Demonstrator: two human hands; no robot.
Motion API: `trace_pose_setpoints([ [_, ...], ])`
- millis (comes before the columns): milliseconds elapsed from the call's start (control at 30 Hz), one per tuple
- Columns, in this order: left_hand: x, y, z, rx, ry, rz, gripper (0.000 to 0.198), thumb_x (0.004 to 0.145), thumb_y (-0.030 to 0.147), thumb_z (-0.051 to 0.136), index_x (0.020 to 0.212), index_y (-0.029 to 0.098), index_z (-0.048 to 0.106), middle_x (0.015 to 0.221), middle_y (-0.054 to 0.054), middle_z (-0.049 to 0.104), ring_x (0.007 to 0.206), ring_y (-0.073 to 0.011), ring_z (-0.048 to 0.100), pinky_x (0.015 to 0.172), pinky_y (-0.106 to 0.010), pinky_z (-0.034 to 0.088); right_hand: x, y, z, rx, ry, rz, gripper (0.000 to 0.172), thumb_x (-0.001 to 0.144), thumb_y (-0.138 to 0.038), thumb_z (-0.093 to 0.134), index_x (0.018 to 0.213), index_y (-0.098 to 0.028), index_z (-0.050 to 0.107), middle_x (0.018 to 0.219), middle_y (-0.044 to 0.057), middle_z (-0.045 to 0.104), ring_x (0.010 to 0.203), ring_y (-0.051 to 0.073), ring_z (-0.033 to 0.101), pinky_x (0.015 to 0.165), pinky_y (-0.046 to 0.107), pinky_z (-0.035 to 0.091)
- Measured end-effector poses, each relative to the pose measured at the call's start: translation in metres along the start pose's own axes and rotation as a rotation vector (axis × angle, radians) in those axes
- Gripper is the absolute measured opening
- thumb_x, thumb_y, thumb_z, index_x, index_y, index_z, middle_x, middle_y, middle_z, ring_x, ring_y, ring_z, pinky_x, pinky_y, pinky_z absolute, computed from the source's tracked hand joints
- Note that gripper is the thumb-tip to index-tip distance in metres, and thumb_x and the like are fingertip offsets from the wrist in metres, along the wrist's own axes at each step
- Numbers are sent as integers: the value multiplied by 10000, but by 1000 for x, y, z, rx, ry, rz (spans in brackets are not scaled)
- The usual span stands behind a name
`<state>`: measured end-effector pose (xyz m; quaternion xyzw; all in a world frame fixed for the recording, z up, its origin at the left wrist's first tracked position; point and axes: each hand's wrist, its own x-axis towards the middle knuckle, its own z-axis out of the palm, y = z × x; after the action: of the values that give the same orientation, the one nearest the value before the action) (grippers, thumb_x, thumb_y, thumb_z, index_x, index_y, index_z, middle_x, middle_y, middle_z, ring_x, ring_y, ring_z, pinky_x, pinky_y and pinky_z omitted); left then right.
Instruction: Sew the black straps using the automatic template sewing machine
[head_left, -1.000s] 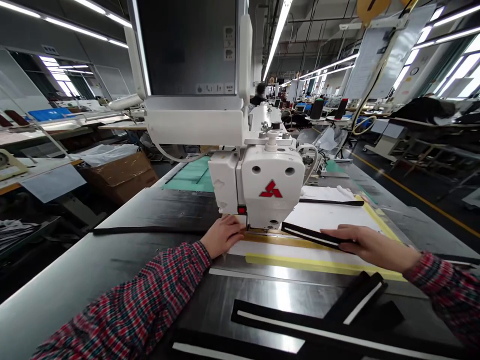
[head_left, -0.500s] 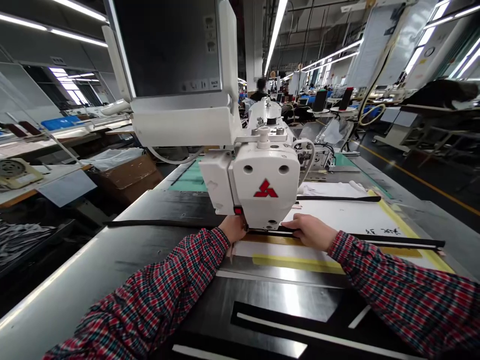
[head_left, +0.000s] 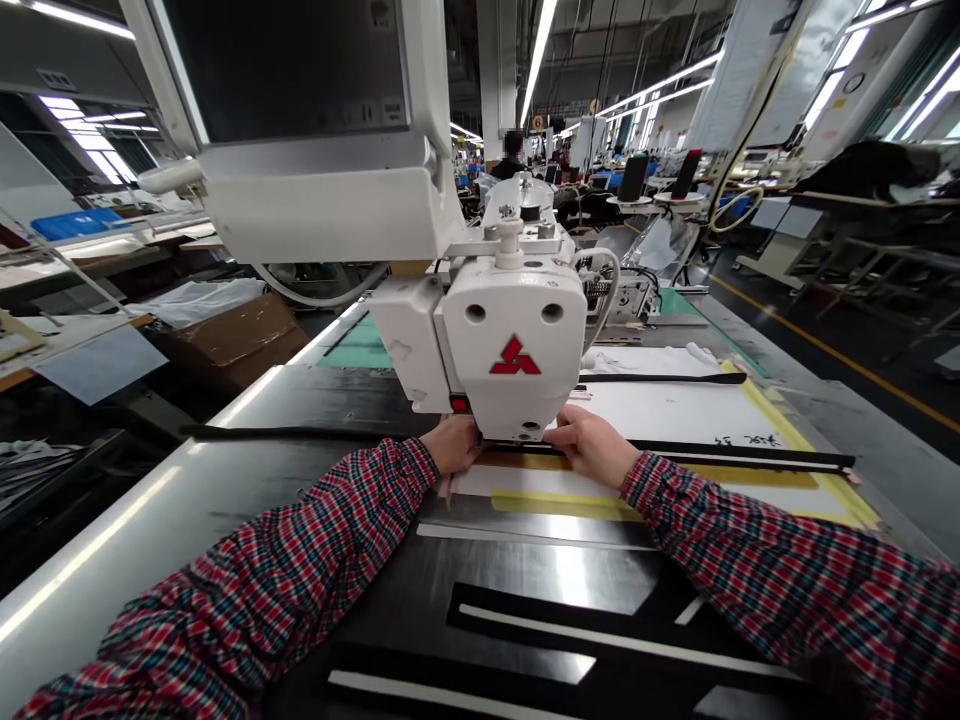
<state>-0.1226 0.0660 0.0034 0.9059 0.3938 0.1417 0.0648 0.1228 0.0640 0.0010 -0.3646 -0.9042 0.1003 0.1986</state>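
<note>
A white sewing machine head (head_left: 514,345) with a red logo stands over the metal table. At its lower left, my left hand (head_left: 453,445) has curled fingers on the black strip, their tips partly hidden by the machine. My right hand (head_left: 592,445) touches the strip at the head's lower right, thumb and fingers close together. The long black strip (head_left: 750,455), with a white line along it, runs under the head and out to both sides. Beneath it lies a white template (head_left: 652,410) with yellow tape edges.
Black pieces with white strips (head_left: 600,635) lie on the near table. A dark monitor (head_left: 285,70) hangs at upper left. Another black strip (head_left: 675,378) crosses the template. Thread cones (head_left: 634,180) stand behind, a cardboard box (head_left: 225,330) at left. A person (head_left: 511,155) is far back.
The whole view has shifted, so machine and table appear further left and slightly higher. My right hand has moved slightly left, nearer the machine head. My left hand stays beside it.
</note>
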Motion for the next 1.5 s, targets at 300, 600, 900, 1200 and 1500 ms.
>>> trace_pose_setpoints([
  [300,0,3,9,237,-202,83,531,737,19,507,1219,242,525,1331,-40,443,1223,-246,385,1022,-395,303,-8,-13,17,-192,-43,-220,286,949,-143,330,1010,-133,609,924,94,508,900,214,441,803,330,401],
  [600,-10,25,0,285,-139,179,497,790,65,486,1262,218,469,1270,-27,513,1207,-228,407,1040,-407,270,-11,-23,7,-377,-92,-268,178,863,-62,447,943,-100,601,839,72,496,801,210,390,720,308,383],
  [900,-18,84,11,275,-30,-81,360,889,223,396,1186,41,484,1215,-180,509,1161,-274,439,1005,-424,320,-11,-31,7,-433,-103,-234,173,909,-107,433,962,-88,597,883,83,520,817,220,394,713,327,368],
  [1200,-22,79,16,258,-12,-110,418,888,281,395,1216,35,478,1238,-172,500,1170,-283,427,1000,-427,333,-40,-9,-9,-515,-130,-210,199,917,-98,411,1006,-91,588,908,96,533,808,225,407,734,348,378],
  [1500,-24,76,19,238,5,-112,419,882,276,393,1237,69,470,1267,-160,484,1183,-280,421,990,-442,352,-48,-6,-13,-564,-150,-221,200,888,-72,424,966,-87,608,956,116,533,815,239,418,706,361,381],
])
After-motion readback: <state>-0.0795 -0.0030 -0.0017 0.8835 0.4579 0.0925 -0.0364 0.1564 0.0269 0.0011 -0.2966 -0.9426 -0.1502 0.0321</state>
